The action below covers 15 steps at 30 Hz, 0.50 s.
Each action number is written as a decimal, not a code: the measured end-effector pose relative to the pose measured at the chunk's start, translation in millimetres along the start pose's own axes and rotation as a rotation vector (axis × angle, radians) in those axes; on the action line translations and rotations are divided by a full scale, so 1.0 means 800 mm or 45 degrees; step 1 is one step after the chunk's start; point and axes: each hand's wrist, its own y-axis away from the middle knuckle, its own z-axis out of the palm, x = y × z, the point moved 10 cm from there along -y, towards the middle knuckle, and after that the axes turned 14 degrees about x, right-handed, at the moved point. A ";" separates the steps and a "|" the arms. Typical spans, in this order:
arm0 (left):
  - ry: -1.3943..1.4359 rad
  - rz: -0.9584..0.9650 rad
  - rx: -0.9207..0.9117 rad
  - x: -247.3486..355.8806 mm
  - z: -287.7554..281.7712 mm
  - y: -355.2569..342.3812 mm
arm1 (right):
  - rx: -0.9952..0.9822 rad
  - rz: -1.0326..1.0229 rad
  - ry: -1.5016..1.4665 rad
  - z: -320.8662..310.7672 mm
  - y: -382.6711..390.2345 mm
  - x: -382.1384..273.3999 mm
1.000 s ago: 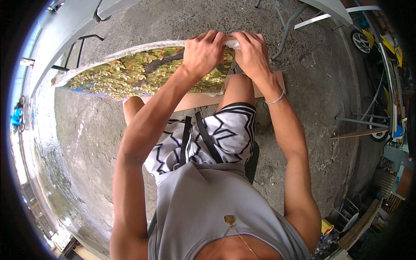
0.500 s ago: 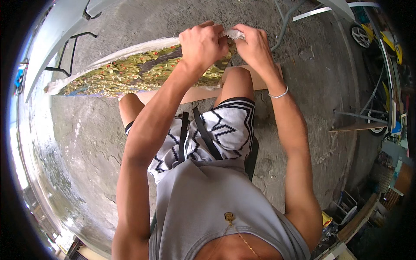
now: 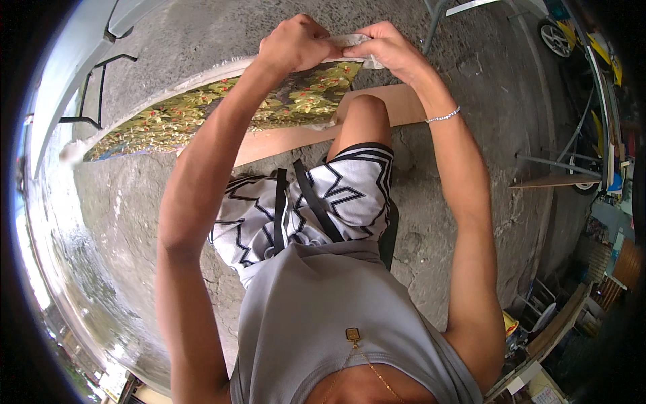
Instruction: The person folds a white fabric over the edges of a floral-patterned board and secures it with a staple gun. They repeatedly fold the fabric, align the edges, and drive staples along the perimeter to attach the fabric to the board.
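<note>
A painted canvas point(image 3: 303, 97) with thick green and yellow leaf-like dabs and red specks stretches in front of my knees. Along its far side runs a white, frayed cloth border point(image 3: 195, 79). My left hand point(image 3: 294, 46) is closed on this border near the right end, its fingertips mostly hidden behind the knuckles. Just to the right, my right hand point(image 3: 389, 51) pinches the same border between thumb and fingers. A short white stretch shows between the two hands, and a flap of it hangs below the right thumb.
A flat brown board point(image 3: 397, 104) lies on the rough concrete floor point(image 3: 444, 269) under the canvas. White tables with metal legs point(image 3: 101, 87) stand at the far left and far right. A yellow wheeled vehicle point(image 3: 558, 39) and stacked clutter point(image 3: 605, 269) line the right side.
Both hands have moved slightly farther away and apart, the left one leftward. More of the white border now shows between them. The canvas's far edge has shifted with the hands.
</note>
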 end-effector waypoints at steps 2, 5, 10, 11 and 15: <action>0.076 0.028 -0.267 -0.003 0.019 0.001 | 0.035 0.065 -0.122 0.001 0.010 0.004; 0.176 0.149 -0.470 0.013 0.018 0.002 | 0.055 0.146 -0.235 -0.002 0.012 0.013; 0.323 0.206 -0.449 0.019 0.026 -0.004 | 0.213 0.309 -0.293 -0.012 0.004 0.048; 0.335 0.152 -0.512 0.020 0.030 -0.001 | 0.238 0.346 -0.339 -0.014 0.006 0.055; 0.558 -0.170 -0.798 -0.006 0.059 0.016 | 0.280 0.504 -0.485 -0.006 0.027 0.051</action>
